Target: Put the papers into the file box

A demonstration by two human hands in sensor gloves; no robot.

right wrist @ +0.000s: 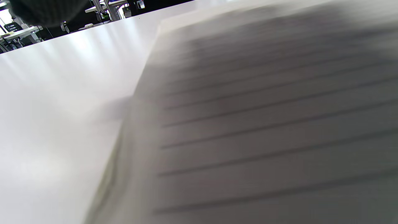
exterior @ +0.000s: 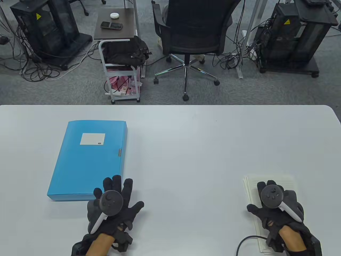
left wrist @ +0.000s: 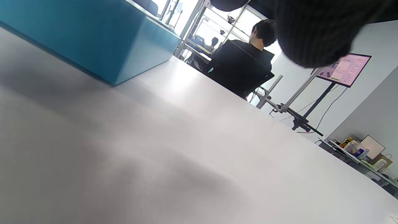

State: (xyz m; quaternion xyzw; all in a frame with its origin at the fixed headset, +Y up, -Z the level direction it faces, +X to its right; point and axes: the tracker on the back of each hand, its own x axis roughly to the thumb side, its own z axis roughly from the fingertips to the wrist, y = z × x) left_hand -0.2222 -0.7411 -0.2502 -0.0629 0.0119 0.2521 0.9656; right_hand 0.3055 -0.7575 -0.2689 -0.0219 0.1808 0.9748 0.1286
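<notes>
White table (exterior: 186, 149), grey carpeted office.

Even overhead light keeps the white table (exterior: 186, 149) bright and sharp, with soft shadows beside the blue plastic file box (exterior: 88, 160). Both wrist views are blurred, with glare on the tabletop.

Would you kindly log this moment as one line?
file box: closed, flat | papers: under right hand | left hand: spread, at box corner
</notes>
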